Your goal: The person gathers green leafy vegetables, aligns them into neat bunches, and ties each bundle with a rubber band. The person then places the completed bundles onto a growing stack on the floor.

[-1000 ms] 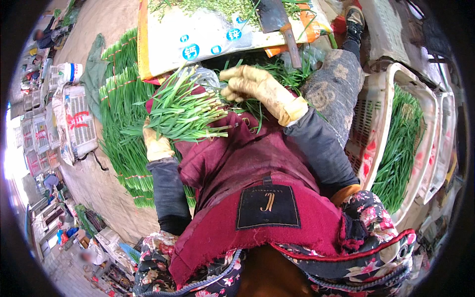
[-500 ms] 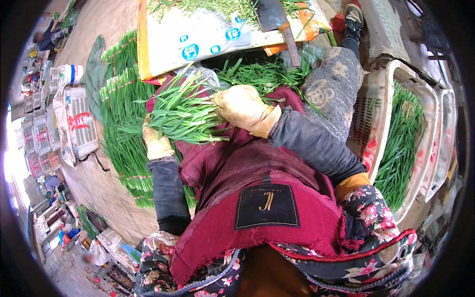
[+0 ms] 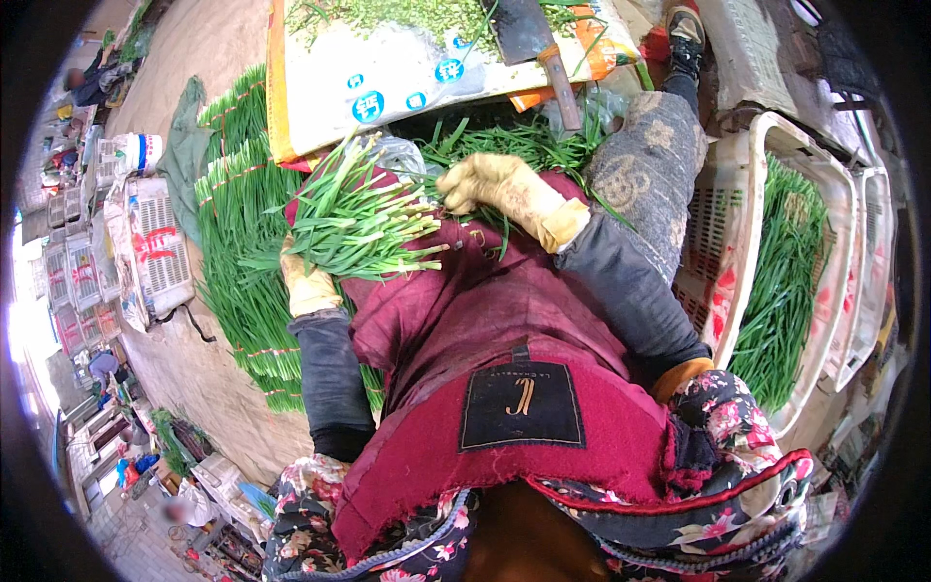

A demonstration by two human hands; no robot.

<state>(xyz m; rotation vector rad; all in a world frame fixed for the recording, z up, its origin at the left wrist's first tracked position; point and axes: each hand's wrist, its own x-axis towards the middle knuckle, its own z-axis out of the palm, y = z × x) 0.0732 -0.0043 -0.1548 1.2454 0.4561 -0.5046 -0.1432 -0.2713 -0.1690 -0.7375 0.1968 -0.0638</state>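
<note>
A loose bunch of garlic chives [image 3: 359, 218], green leaves to the left and pale stem ends to the right, lies over my lap. My left hand [image 3: 308, 278], in a yellowish glove, is closed around its leafy side; the bunch hides most of the fingers. Just right of the stem ends is my gloved right hand [image 3: 504, 194], fingers curled toward them. Whatever it may pinch is hidden. Behind it, loose chives [image 3: 533, 147] are heaped between my knees. Beyond them a cleaver [image 3: 543, 58] rests on a white and orange sack [image 3: 320, 87] strewn with green trimmings.
Tied bundles of chives [image 3: 242, 213] are stacked on the floor to my left, beside a green cloth [image 3: 184, 145]. At my right stands a white plastic crate [image 3: 742, 242] holding more chives [image 3: 786, 281]. Other crates [image 3: 160, 238] and people are farther left.
My right hand has moved right, away from the stem ends it was touching, and its fingers now curl in view. My left hand and the bunch stay nearly in place.
</note>
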